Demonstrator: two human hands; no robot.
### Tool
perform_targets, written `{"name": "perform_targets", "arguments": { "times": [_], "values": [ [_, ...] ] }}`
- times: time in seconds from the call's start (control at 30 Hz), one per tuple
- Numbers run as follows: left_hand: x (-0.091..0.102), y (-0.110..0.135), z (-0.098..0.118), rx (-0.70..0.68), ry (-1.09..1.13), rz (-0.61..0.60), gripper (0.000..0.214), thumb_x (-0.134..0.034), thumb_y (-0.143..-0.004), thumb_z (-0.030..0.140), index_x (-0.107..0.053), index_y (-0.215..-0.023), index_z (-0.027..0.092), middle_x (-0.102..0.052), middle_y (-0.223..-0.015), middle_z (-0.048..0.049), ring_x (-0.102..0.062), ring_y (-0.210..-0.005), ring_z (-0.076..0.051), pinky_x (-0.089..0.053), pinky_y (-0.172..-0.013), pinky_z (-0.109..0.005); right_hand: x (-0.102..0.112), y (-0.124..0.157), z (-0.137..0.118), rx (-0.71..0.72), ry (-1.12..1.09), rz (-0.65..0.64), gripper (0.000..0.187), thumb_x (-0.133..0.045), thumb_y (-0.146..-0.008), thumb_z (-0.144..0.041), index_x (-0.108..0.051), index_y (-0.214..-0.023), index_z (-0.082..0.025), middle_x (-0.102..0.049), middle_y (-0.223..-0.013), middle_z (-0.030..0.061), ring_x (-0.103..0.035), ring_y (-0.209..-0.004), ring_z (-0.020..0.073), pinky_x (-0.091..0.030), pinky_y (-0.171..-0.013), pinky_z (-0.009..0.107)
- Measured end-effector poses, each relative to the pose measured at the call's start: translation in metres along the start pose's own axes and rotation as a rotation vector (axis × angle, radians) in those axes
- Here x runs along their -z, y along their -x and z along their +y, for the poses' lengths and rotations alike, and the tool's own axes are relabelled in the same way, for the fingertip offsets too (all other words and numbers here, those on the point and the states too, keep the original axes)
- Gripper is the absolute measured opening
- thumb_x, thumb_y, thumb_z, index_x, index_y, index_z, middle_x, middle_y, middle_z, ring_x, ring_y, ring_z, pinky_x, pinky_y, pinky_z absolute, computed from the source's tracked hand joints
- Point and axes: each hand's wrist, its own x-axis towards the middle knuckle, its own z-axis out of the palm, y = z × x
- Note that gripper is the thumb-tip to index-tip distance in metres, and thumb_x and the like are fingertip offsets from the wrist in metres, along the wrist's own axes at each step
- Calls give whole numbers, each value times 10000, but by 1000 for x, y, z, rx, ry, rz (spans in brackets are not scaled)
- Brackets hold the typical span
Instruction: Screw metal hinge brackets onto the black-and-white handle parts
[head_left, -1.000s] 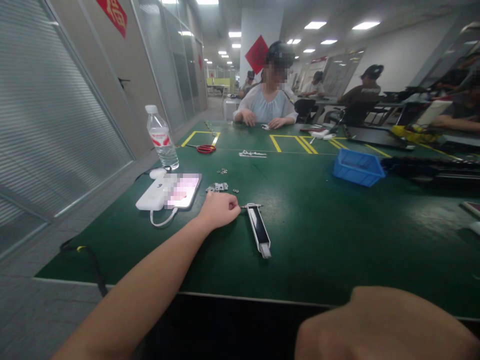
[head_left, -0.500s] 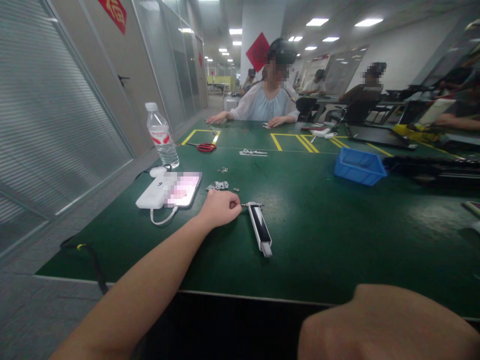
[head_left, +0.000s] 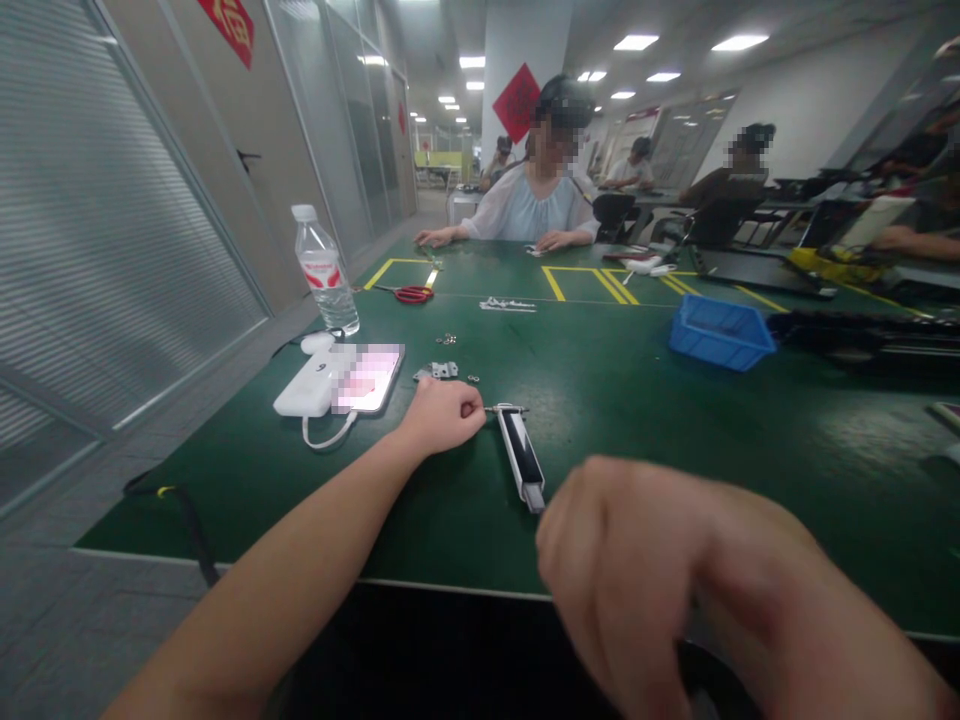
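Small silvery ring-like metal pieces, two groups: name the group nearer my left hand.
The smaller group of silvery ring-like metal pieces, just beyond your left hand; the larger group lies farther away.

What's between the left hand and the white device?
A thin metal rod bridges the gap from the left hand to the far end of the white device; head view shows it.

Left hand (head_left: 444, 414) pinched, right hand (head_left: 637, 560) curled

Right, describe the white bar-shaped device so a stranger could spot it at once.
On the green table, find the left hand; just right of it lies a slim white device. Its long, dark, glossy face sets it apart from the small silver parts beyond that hand.
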Motion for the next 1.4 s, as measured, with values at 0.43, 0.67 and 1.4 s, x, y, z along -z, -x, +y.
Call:
{"name": "perform_targets", "arguments": {
  "times": [0.43, 0.67, 1.4],
  "values": [
    [1, 0, 0, -15, -3, -17, 190, -495, -772, 258, -660, -721, 179, -661, -717, -1, -580, -708, -169, -353, -813, -357, 77, -23, 170, -496, 448, 566, 252, -538, -840, -334, -712, -899, -162, -710, -847, 62, -610, -739, 158, -459, -706, 287],
    [2, 1, 1, -14, -1, -25, 205, -497, -790, 286, -662, -732, 178, -664, -730, -6, -580, -716, -172, -341, -822, -366, 75, -23, 162, -494, 506, 479, 248, -560, -813, -314, -720, -913, -153, -646, -730, 31, -522, -627, 127, -406, -597, 263],
    [-1, 2, -4, -60, -49, -33, 143, -539, -763, 267, -658, -763, 187, -670, -746, 4, -593, -731, -172, -313, -782, -353, 68, -27, 166, -354, 691, 505, 83, -622, -788, -243, -654, -773, -167, -564, -682, 6, -471, -598, 114, -376, -578, 248]
  ]
}}
